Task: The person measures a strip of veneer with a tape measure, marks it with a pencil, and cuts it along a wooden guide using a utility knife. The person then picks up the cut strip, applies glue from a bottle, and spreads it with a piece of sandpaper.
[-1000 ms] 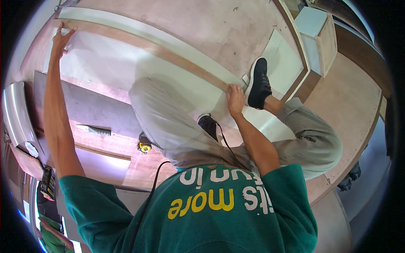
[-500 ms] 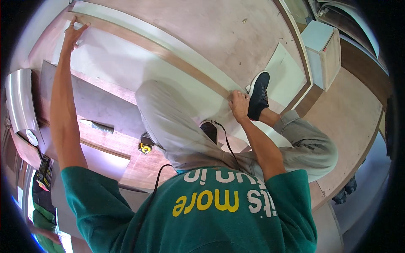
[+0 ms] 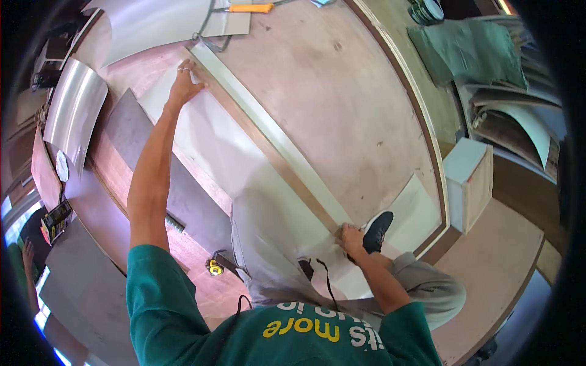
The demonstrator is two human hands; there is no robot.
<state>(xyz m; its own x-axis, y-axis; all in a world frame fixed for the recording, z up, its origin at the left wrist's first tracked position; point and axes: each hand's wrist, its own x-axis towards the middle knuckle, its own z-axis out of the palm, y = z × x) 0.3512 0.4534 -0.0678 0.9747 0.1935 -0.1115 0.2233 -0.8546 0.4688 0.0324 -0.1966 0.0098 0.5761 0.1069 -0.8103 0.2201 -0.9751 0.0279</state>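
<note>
A long wooden strip lies diagonally across a white sheet, with a narrow pale band along its far side. At the strip's upper end, my left hand rests against its edge, thumb and fingers spread. My right hand has its fingers curled over the lower end, beside my dark shoe. A dark grey board lies left of the white sheet. A yellow-black tape measure sits by my leg.
An orange-handled knife and metal sheets lie at the top. A curved steel piece is at left. On the right are a green cloth, stacked curved boards and a boxy piece. Another person's arm shows far left.
The view has swung, bringing more of the upper surface, the knife and green cloth in, and the strip now slants more steeply. Both hands are still at its ends.
</note>
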